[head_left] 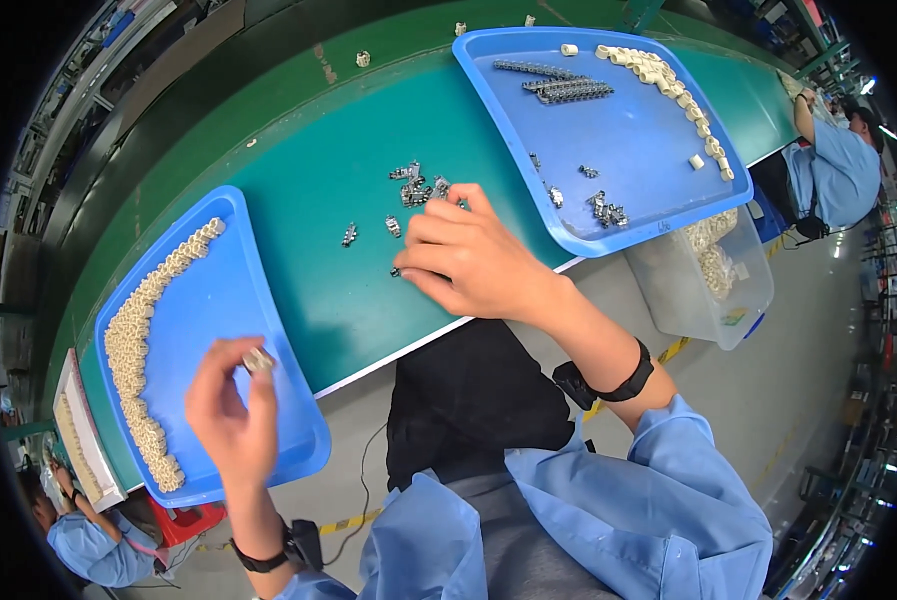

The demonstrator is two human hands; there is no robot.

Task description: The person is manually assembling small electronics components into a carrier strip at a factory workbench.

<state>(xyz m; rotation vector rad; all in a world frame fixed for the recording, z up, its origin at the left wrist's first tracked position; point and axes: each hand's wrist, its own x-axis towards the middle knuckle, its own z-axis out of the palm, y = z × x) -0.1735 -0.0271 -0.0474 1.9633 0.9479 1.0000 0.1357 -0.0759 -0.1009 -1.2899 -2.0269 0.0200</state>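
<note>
Over the left blue tray (253, 250), my left hand (230, 415) pinches a small cream part (257, 360) between thumb and fingertips. Many similar cream pieces (133, 330) are massed in a curved band along that tray's far left side. My right hand (483, 258) is low over the green table, its thumb and index finger closed on a small dark metal part (396, 272). Just beyond its fingers lies a loose cluster of small metal parts (413, 185). Two more metal pieces, one at the left (349, 234) and one nearer (393, 226), lie apart from the cluster.
A second blue tray (508, 150) at the right holds cream rings (658, 75), rows of metal parts (568, 88) and loose metal pieces (608, 210). Below it stands a clear plastic bin (683, 300) with cream parts. Other people work at far left and far right.
</note>
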